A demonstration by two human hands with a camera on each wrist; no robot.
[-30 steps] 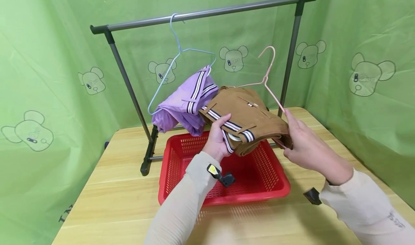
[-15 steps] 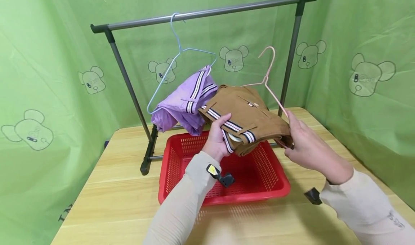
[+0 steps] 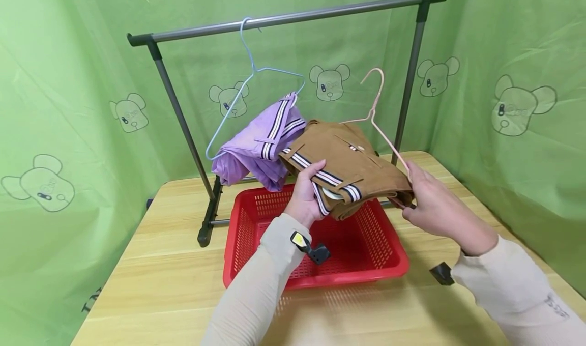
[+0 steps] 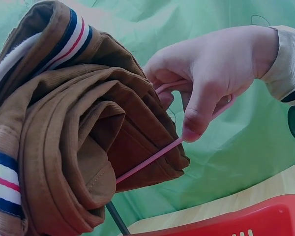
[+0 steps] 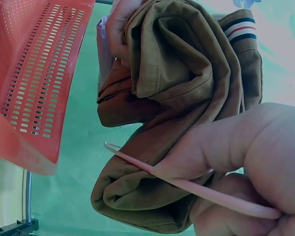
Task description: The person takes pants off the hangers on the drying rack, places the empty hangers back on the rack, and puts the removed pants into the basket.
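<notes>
Folded brown trousers (image 3: 343, 147) with a striped waistband hang over the red basket. My left hand (image 3: 305, 196) grips them at the waistband, thumb on top and fingers beneath. To the right, my right hand (image 3: 439, 211) pinches the lower right corner of a pink hanger (image 3: 373, 116), whose hook points up. In the left wrist view, the hanger's bottom bar (image 4: 150, 166) runs into the fold of the brown cloth; its far end is hidden. Purple trousers (image 3: 267, 137) hang from a blue hanger (image 3: 253, 67) just left of the brown pair.
A grey rack (image 3: 320, 16) stands at the back of the wooden table (image 3: 151, 264), and the blue hanger hooks over its bar. Under my hands sits a red perforated basket (image 3: 352, 277). Green cloth (image 3: 73, 107) with bear prints covers the walls.
The pink hanger's hook has tipped slightly to the left, and my right hand has shifted a little to the right. My left hand keeps its grip on the brown trousers.
</notes>
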